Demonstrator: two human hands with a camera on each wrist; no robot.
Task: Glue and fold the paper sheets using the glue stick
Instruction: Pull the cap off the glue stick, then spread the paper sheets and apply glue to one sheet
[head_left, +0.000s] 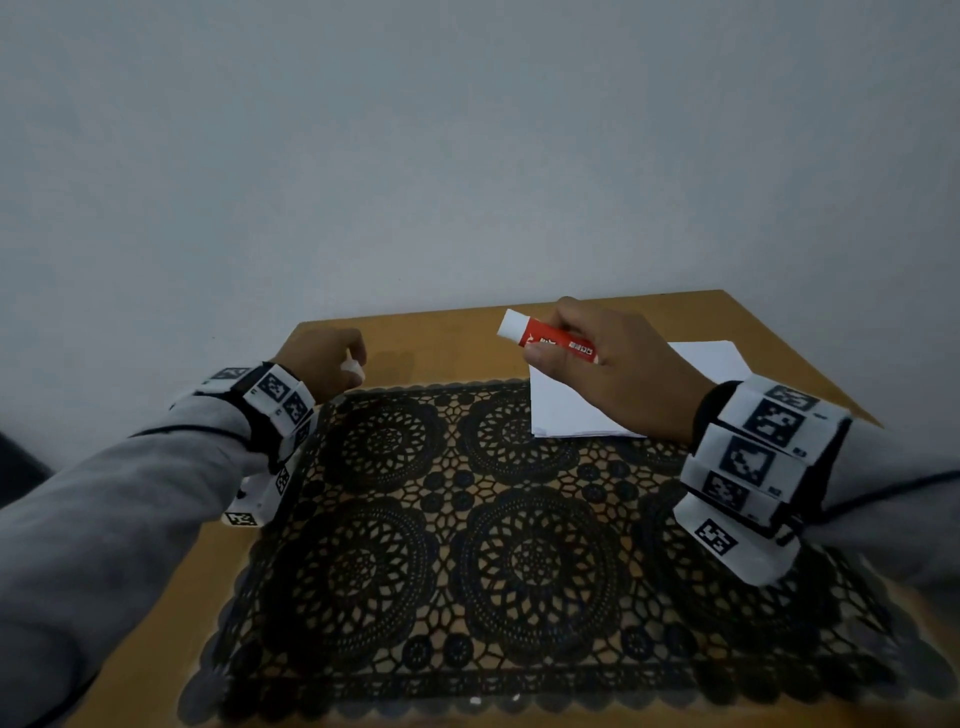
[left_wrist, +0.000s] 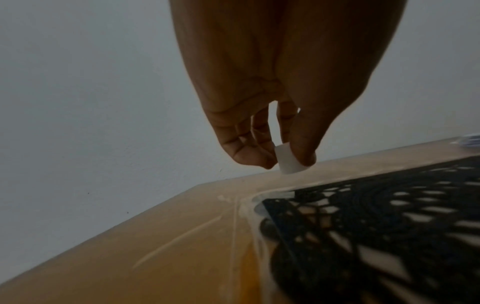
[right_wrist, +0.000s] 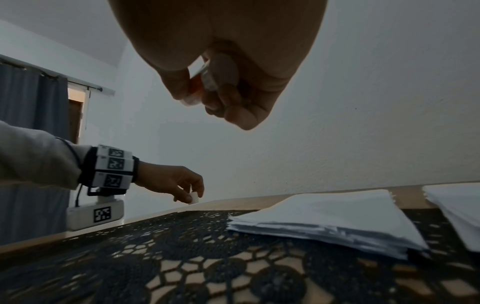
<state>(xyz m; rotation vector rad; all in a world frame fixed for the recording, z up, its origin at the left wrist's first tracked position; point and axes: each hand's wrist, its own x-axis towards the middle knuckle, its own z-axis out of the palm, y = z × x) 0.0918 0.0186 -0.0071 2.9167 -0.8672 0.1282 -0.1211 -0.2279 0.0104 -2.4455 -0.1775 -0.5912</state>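
- Glue stick (head_left: 548, 340) gripped in the right hand (head_left: 618, 371), fingers and thumb curled round its red body, white end pointing left and up, held above the paper sheets (head_left: 576, 405).
- White writing on the red label, too blurred to read.
- Small white cap (left_wrist: 289, 159) pinched between thumb and fingertips of the left hand (left_wrist: 272, 86), just above the bare table (head_left: 395, 332) at its far left corner, beyond the lace mat (head_left: 467, 545).
- Paper stack lying at the mat's far right corner, overhanging onto the wood; a second stack (right_wrist: 457, 211) just beside it in the right wrist view.
- Table's far edge tight against the wall (head_left: 467, 156).
- Middle and near part of the mat open between the two wrists.
- Square black-and-white marker tags on both wristbands (head_left: 763, 447), not legible as text.
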